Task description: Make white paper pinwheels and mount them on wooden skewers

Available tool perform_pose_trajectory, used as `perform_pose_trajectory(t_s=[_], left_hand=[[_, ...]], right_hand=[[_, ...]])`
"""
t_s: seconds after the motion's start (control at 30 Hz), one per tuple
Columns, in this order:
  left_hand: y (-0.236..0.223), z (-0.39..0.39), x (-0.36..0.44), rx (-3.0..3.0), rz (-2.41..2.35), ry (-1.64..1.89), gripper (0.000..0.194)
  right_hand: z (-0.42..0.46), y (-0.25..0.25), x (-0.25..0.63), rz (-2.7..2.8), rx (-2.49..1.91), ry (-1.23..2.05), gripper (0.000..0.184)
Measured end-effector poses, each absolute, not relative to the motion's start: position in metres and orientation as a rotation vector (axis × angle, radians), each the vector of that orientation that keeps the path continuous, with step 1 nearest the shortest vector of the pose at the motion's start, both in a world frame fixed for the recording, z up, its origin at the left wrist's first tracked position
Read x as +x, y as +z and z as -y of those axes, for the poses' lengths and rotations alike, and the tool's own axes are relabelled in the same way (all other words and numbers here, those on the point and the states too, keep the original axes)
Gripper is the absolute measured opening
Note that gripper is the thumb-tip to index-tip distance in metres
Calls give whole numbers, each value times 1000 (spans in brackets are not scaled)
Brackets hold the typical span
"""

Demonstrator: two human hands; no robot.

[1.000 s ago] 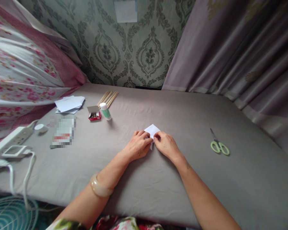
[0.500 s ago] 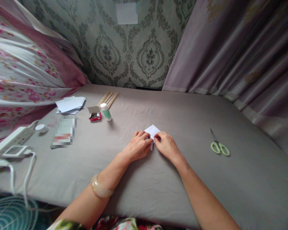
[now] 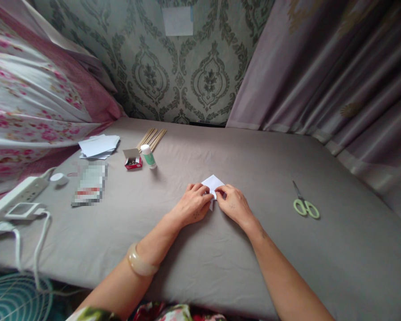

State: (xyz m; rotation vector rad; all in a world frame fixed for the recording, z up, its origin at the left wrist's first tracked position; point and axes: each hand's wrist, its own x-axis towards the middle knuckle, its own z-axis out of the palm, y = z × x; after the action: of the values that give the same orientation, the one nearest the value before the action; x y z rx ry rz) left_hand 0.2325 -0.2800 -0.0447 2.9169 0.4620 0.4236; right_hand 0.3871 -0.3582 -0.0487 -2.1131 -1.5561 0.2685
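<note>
A small piece of folded white paper lies on the grey cloth in front of me, one corner pointing away. On its left side my left hand presses and grips it with bent fingers. My right hand pinches the paper from the right with thumb and forefinger. Both sets of fingertips meet near the paper's middle and cover part of it. A narrow white tip shows below, between the hands.
Green-handled scissors lie to the right. At the back left are a glue stick, an open red box of small metal pieces, wooden sticks and a paper stack. A power strip with cables lies at the left edge.
My right fingers have shifted very slightly at the paper's middle. Both hands stay on the paper, and the view has moved a little.
</note>
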Motion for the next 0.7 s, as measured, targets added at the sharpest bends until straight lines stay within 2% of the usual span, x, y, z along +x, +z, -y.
perform_pose_trajectory(t_s=[0.7], left_hand=[[-45,281,233,2928,-469,411,26]], right_hand=[[356,-48,388,1578,-2097,318,17]])
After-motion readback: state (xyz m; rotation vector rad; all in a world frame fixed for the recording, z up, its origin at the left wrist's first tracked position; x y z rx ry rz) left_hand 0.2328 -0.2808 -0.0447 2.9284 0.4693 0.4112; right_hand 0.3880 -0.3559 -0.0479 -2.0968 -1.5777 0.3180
